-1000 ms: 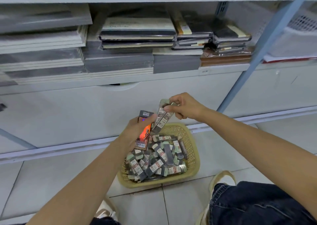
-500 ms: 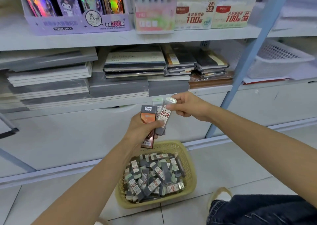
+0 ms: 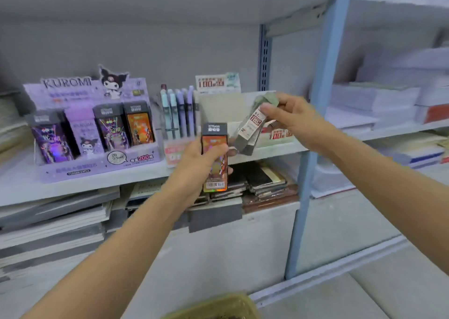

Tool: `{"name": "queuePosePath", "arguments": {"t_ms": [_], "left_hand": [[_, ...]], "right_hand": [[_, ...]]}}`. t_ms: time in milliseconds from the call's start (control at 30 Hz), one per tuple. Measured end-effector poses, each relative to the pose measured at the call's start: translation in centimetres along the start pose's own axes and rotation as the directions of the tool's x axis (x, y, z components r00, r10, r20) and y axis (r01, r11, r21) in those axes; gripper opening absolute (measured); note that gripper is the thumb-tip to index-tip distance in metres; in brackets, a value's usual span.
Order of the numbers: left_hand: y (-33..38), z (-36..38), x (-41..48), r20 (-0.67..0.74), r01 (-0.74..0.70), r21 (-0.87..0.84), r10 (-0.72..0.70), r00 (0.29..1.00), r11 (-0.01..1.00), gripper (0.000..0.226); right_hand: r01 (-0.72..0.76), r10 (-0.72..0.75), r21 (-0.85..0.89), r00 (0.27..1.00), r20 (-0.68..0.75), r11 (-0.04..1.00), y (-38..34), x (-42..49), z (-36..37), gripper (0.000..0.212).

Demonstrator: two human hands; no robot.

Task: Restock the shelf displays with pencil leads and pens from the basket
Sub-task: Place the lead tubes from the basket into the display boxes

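the left hand (image 3: 194, 165) grips an orange pencil lead box (image 3: 215, 159), fingers curled round its left edge and thumb across its front. the box stands upright, long axis vertical, dark cap at the top and barcode at the bottom, in front of the shelf (image 3: 73, 185) edge. the right hand (image 3: 295, 118) pinches a small bunch of grey lead tubes (image 3: 250, 130) by their upper end, fingers clamped on them. the tubes are tilted, their upper end up and to the right in the fingers, their dark lower end pointing down and left, just right of the orange box. behind them on the shelf sits a white lead carton (image 3: 279, 134). further left stand a pen display (image 3: 178, 114) and a purple kuromi display box (image 3: 92, 134) with upright lead boxes. the yellow basket (image 3: 218, 305) shows at the near bottom edge; its contents are blurred.
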State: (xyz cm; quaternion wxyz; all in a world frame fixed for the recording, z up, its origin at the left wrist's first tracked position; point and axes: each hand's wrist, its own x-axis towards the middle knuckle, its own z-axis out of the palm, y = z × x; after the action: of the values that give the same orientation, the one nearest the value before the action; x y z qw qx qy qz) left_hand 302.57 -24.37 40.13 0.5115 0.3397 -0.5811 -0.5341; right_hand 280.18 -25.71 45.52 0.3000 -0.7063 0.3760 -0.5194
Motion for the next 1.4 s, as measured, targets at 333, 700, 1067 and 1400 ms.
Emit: {"name": "queuePosePath", "arguments": {"t_ms": [333,700,1067,1400], "left_hand": [[2.2,0.8,4.8,-0.019,-0.191,0.337,0.209,0.978,0.922,0.020],[2.0,0.2,6.5,0.010,-0.200,0.384,0.213,0.977,0.902,0.020],[1.7,-0.2,6.6,0.056,-0.200,0.369,0.193,0.980,0.908,0.021],[2.4,-0.6,5.5,0.071,-0.171,0.253,0.158,0.985,0.952,0.019]], "right_hand": [[-0.018,-0.042,-0.320,0.982,-0.183,0.947,1.4,5.3,-5.6,0.008],[0.076,-0.125,-0.290,0.979,-0.158,0.954,1.1,7.6,-7.4,0.011],[-0.088,0.123,-0.420,0.991,0.058,0.903,4.0,11.1,-4.6,0.025],[0.037,-0.183,-0.534,0.958,-0.223,0.845,2.3,10.0,-2.7,0.019]]}}
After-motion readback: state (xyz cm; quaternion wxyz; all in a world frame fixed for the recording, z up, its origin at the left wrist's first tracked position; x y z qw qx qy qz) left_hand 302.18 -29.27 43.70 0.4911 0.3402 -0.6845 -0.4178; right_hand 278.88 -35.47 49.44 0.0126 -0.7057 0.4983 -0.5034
